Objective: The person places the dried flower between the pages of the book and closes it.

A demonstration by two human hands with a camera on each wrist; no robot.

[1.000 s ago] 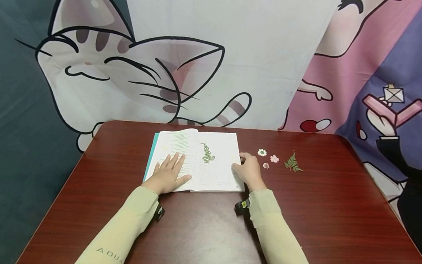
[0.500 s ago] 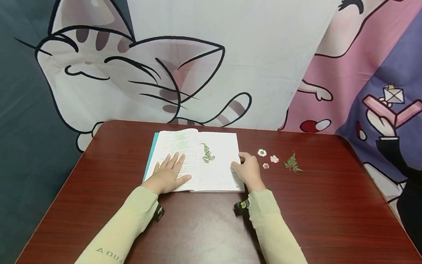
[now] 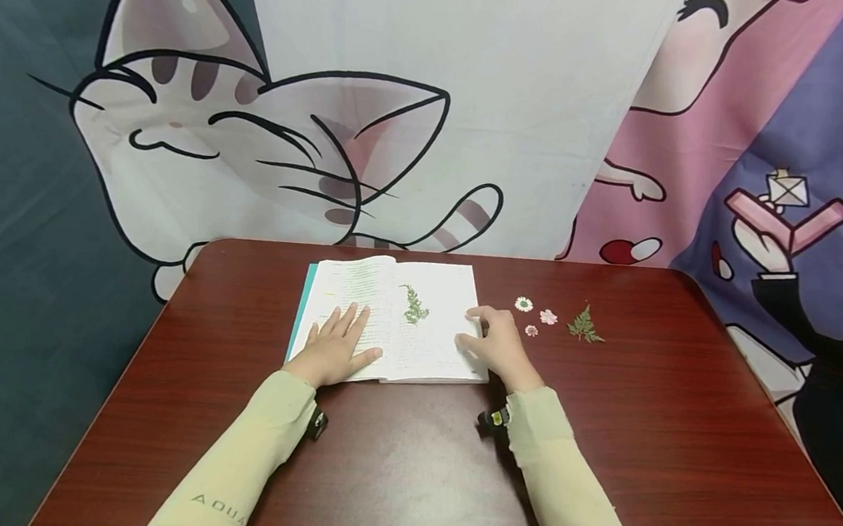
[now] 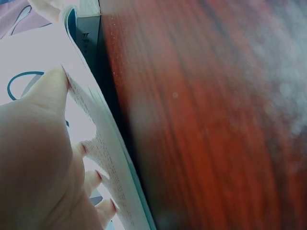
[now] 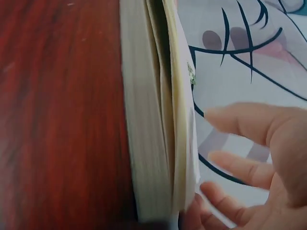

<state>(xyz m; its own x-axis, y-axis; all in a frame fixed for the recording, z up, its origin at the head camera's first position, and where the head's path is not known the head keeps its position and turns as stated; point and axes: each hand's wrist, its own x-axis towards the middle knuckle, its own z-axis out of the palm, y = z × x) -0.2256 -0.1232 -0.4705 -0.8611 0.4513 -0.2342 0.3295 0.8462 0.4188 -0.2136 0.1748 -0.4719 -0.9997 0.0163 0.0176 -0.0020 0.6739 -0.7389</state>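
1. A dark red, glossy wood-grain desk [image 3: 410,481] with rounded corners fills the lower half of the head view; its near part carries only the person's two pale green sleeves.
2. One open book [image 3: 428,342] lies at the centre of the frame, white printed pages up, a teal cover edge showing along its left side.
3. The left hand [image 3: 339,349] lies flat on the left page, fingers straight and slightly spread, pressing the paper down and gripping nothing.
4. The right hand [image 3: 494,338] sits at the book's right edge, thumb and fingers loosely bent at the page edges. The right wrist view shows its fingers spread beside a few lifted pages; whether it pinches a page cannot be told.
5. One pressed fern sprig [image 3: 414,305] lies on the right page near the spine, between the two hands and apart from both.
6. Right of the book, on bare desk, lie three small pressed flowers: a white daisy [image 3: 524,304], a pink flower [image 3: 548,316] and a smaller pink one [image 3: 531,330], close together.
7. Just right of them lies a second fern leaf [image 3: 584,326], making two green pieces in all.
8. Behind the desk hang cloth backdrops: a dark teal sheet at the upper left, a white cartoon cat print [image 3: 245,136] in the middle, and a pink and purple cartoon print [image 3: 757,142] at the right.
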